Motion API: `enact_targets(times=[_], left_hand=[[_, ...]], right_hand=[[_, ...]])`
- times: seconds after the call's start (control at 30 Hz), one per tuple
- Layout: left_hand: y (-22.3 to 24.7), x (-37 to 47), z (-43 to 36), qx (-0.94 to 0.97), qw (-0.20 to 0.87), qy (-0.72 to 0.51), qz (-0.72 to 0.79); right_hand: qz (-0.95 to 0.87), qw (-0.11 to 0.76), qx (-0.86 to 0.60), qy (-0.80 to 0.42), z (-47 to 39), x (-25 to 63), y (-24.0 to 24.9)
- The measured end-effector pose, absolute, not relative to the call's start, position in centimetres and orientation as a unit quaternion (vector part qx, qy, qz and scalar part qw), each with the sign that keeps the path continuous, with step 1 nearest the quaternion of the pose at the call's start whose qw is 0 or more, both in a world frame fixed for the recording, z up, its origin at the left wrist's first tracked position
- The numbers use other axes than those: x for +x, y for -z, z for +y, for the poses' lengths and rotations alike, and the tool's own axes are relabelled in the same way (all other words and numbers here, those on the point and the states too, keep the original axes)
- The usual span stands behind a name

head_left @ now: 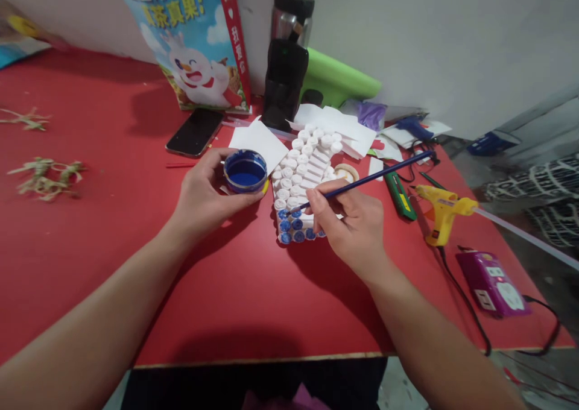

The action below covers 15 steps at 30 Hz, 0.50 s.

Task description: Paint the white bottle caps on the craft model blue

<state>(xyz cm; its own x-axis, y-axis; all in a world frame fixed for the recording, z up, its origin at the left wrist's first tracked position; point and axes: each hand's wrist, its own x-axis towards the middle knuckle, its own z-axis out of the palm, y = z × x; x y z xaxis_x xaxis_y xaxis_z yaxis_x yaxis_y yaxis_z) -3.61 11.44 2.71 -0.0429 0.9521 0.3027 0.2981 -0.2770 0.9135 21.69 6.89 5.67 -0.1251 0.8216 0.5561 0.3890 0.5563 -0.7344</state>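
Note:
My left hand (210,187) is closed around a small paint pot (245,187) with blue paint inside, held above the table. Between the fingers of my right hand (348,220) is a slim dark blue paintbrush (371,179). Its tip touches or nearly touches a craft piece (298,172) made of rolled white paper coils around a strip of stair-like steps. Several coils at the near end (297,224) are coloured blue, while those farther up are white. My right hand covers part of the piece's right side.
On the red table (217,313) lie a phone (194,132), a green box cutter (400,196), a yellow glue gun (441,211) with a cord and a purple box (493,283). Behind stand a printed bag (194,48) and a dark bottle (284,75). White paper sheets (337,126) lie near.

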Motion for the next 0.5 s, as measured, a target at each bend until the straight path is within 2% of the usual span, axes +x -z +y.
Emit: enact_targets(times=[0.5], left_hand=[[-2.83,-3.59,11.40,0.637,0.298,-0.504,0.501]], right_hand=[[-0.728,0.494,-0.431,-0.201,6.77,21.74,-5.60]])
